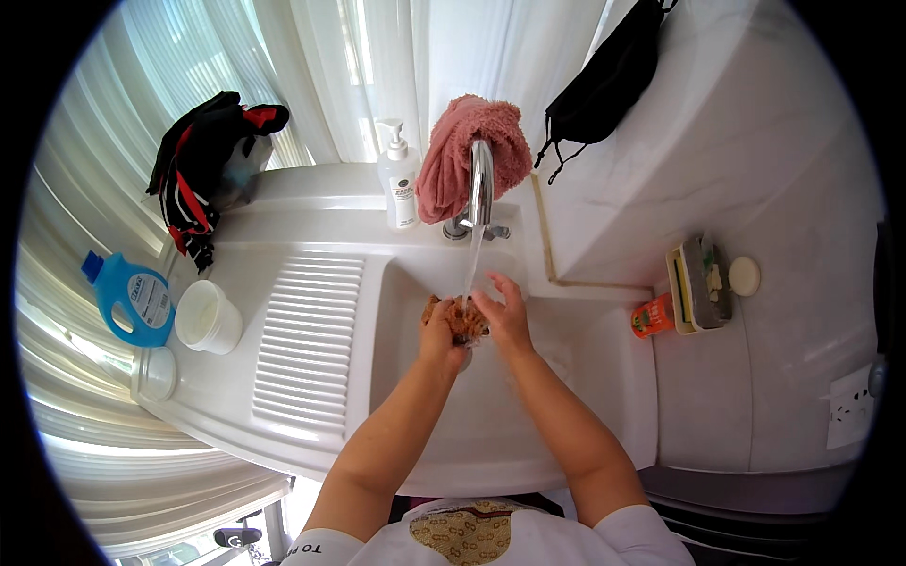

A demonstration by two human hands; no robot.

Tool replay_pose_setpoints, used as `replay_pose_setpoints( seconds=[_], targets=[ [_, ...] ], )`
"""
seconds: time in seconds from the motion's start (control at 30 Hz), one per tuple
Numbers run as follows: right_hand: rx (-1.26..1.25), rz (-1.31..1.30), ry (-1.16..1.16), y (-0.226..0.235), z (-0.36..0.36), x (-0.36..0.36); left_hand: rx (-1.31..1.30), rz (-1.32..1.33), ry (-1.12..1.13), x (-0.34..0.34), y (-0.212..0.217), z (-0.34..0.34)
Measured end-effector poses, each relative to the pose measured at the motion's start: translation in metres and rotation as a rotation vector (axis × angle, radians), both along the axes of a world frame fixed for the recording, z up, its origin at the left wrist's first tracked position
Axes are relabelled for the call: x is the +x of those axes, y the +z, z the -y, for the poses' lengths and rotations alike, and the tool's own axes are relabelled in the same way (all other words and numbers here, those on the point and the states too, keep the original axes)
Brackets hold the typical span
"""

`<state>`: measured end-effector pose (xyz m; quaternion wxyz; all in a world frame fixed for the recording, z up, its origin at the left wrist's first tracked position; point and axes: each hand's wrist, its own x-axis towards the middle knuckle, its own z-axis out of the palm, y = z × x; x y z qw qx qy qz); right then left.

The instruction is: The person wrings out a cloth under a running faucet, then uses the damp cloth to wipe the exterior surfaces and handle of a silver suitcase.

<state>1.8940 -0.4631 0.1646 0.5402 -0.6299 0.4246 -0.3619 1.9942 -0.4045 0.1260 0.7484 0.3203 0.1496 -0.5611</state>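
Head view: brown lump under running water, left hand closed on it

My left hand [438,327] is wrapped around a rough, reddish-brown lump [466,321], which I hold over the white sink [595,377], just beneath the tap stream. What the lump is, I cannot tell. My right hand [508,319] sits at its 3 o'clock, fingers spread apart; whether they touch it, I cannot tell.

Close at 9 o'clock, the basin's inner wall limits my left side. More room opens from 3 to 5 o'clock, between my right forearm and the far wall. The curved front rim crosses at 6. At 12, the tap [481,179] hangs over the basin, so lifting room is tight there.

The tap is smooth, shiny metal, backed by a fluffy pink cloth [444,174]. A glossy pump bottle [400,184] stands at 11. Toward 9 run the straight ridges of the drainboard [310,340], then a round white tub [225,330] and a handled blue jug [142,300]. At 3, beyond the rim, lies a shiny orange-red packet [651,318].
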Motion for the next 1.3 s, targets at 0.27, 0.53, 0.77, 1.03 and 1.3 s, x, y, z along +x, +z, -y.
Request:
replay_pose_setpoints(
  seconds=[0.27, 0.53, 0.77, 1.03, 1.3],
  targets=[
    [0.036, 0.184, -0.095, 0.026, 0.06, 0.027, -0.022, -0.266, 0.01, 0.018, -0.001, -0.004],
    [-0.588, -0.121, 0.034, 0.012, 0.006, 0.017, -0.042, -0.199, -0.008, 0.0, 0.04, -0.016],
    [0.258, 0.095, -0.126, 0.0, -0.037, 0.011, 0.189, 0.35, -0.144, -0.021, 0.057, -0.026],
    [0.152, 0.269, -0.29, -0.041, -0.043, 0.019, 0.195, 0.757, 0.054, -0.032, 0.036, -0.03],
    [0.752, 0.484, -0.168, 0.029, -0.045, 0.016, 0.136, 1.531, 0.086, -0.017, 0.042, -0.032]
  ],
)
